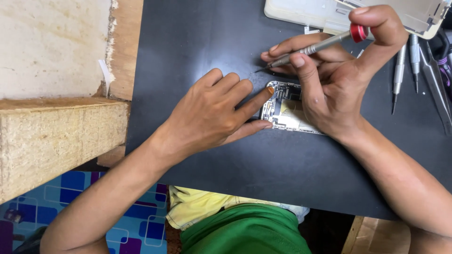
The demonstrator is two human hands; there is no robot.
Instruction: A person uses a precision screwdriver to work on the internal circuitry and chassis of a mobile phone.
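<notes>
**Two hands on an opened phone, screwdriver held over its top edge**

At the far left a rough wooden beam (56, 141) runs along the edge of the black work mat (197, 47), with a patterned blue floor (94, 207) showing near and below it.

The left hand (212, 113) lies palm down on the mat, left of centre. Its fingers are loosely spread, not closed around anything; the forefinger tip touches the top left corner of the opened phone (287, 110) and the thumb rests against the phone's near left edge, steadying it.

The phone lies flat in the middle of the mat with its back off, so the circuit board and a pale yellowish part show. Its right half is hidden under the right hand.

The right hand (339, 80) rests over the phone and grips a slim metal screwdriver (310, 48) with a red cap. The forefinger curls over the cap end, and the thumb and other fingers pinch the shaft. The tip points left and sits just beyond the phone's far edge, close to the mat; whether it touches cannot be told.

Further right, spare screwdrivers (400, 70) and tweezers (435, 80) lie side by side on the mat. At the far edge sits a pale flat tray (301, 11).
</notes>
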